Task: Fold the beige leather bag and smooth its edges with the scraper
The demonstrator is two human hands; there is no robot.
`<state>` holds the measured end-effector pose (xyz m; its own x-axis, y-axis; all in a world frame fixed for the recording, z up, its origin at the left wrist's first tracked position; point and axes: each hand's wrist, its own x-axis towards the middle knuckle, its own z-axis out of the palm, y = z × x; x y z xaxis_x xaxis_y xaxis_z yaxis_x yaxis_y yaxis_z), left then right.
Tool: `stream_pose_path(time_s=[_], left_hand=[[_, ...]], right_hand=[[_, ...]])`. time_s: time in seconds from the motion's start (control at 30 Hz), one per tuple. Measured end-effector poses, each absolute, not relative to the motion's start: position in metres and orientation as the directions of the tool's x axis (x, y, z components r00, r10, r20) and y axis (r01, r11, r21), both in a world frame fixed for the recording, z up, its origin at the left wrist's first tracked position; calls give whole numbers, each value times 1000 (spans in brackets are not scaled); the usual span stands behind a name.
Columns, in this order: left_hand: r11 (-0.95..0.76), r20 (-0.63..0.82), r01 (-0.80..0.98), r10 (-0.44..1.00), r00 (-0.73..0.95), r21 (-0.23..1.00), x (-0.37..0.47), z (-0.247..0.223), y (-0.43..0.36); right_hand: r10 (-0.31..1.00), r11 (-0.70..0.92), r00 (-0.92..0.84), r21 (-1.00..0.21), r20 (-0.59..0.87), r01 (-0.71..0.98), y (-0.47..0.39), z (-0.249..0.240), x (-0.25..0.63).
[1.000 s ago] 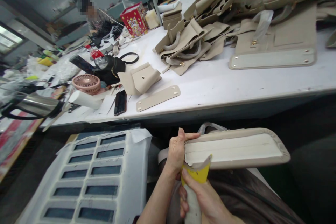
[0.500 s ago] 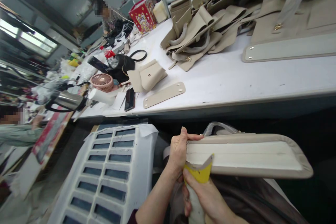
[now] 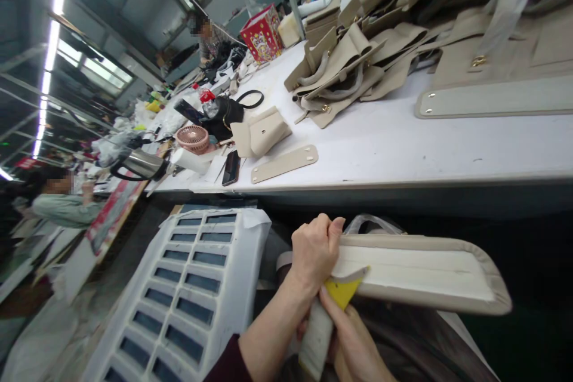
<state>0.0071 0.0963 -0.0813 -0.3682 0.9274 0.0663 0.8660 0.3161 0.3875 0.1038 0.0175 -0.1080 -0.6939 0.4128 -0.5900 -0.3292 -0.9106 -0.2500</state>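
A long beige panel with a rolled rim and a white inner strip (image 3: 416, 268) lies across my lap, with a wrapped handle (image 3: 373, 224) behind it. My left hand (image 3: 316, 250) is closed around the panel's left end. Below it, my right hand (image 3: 353, 340) grips a tool with a yellow head and pale wrapped handle (image 3: 344, 291). The tool's curved grey edge rests at or just over the white strip, beside my left hand; exact contact cannot be told.
A white worktable (image 3: 367, 161) holds beige bag pieces (image 3: 335, 71), a flat beige strip (image 3: 286, 164), a phone (image 3: 231, 168) and a pink fan (image 3: 192, 138). A white slatted crate (image 3: 192, 262) stands at left. Two people sit farther off.
The view has shifted, and the panel sits farther left. My left hand has changed from a raised thumb to a fist-like hold on the panel's end. The tool has tilted.
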Motion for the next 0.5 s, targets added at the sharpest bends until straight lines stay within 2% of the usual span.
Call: stream_pose_path(time_s=[0.07,0.1,0.17,0.23,0.3,0.33,0.4,0.47,0.5], left_hand=[[312,79,887,931,-358,341,10,-79,98],[322,72,867,924,-375,380,10,-78,99],[353,16,734,896,-443,580,5,-79,100],[332,-88,408,855,-511,851,-4,-81,99],[214,-169,27,834,-525,976,-15,-83,92],[148,-180,-102,833,-523,984,-19,-85,85],[65,-159,-199,847,-507,978,-26,-90,65],[57,-137,-187,882,-451,981,-28,-95,42],[73,-134,-162,903,-408,984,-28,-97,31]], right_hand=[[424,-905,-711,-285,-562,-315,10,-106,110],[424,-903,-710,-325,-563,-281,6,-105,112],[410,-890,-707,-421,-576,-173,0,-104,117],[384,-846,-738,-531,-555,-40,7,-96,126],[408,-754,-764,-657,-500,27,32,-83,144],[493,-679,-731,-734,-472,16,53,-75,156],[630,-487,-682,-873,-372,26,111,-62,182],[772,-152,-598,-976,-218,159,183,-57,207],[826,92,-557,-956,-84,280,219,-58,217]])
